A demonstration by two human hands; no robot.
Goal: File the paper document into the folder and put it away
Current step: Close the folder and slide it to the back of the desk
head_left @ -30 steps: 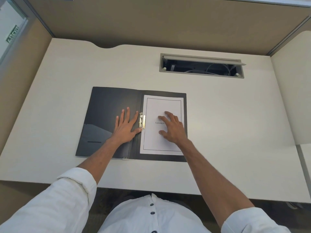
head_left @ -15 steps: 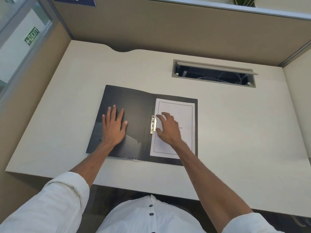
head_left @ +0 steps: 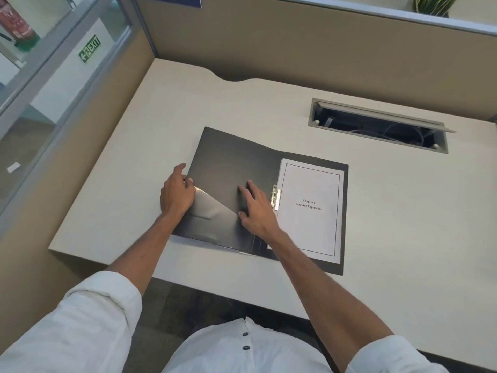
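1. Head view: a black plastic folder (head_left: pixel 228 168) lies open on the pale cream desk (head_left: pixel 269 103), spine roughly centred, cover flap spread to the left.
2. A white printed paper sheet (head_left: pixel 309 208), titled "Chapter 6 Learning Experience", sits on the folder's right half, just beside the silver metal clip (head_left: pixel 276 197) at the spine. Whether the clip is pressing on the sheet, can't tell.
3. Left hand (head_left: pixel 176 195) is at the cover's outer left edge, fingers curled around that edge with the thumb on top; grasping the cover edge. Wrist bent, forearm angled in from lower left, white sleeve (head_left: pixel 80 319) rolled up to the elbow.
4. Right hand (head_left: pixel 256 211) is released, lying palm-down and flat on the inside of the left cover, fingers stretched toward the left, heel of the hand near the clip. Nothing gripped. Forearm crosses the sheet's lower left corner.
5. A grey rectangular cable slot (head_left: pixel 376 127) is set into the desk, well apart from the folder, far right.
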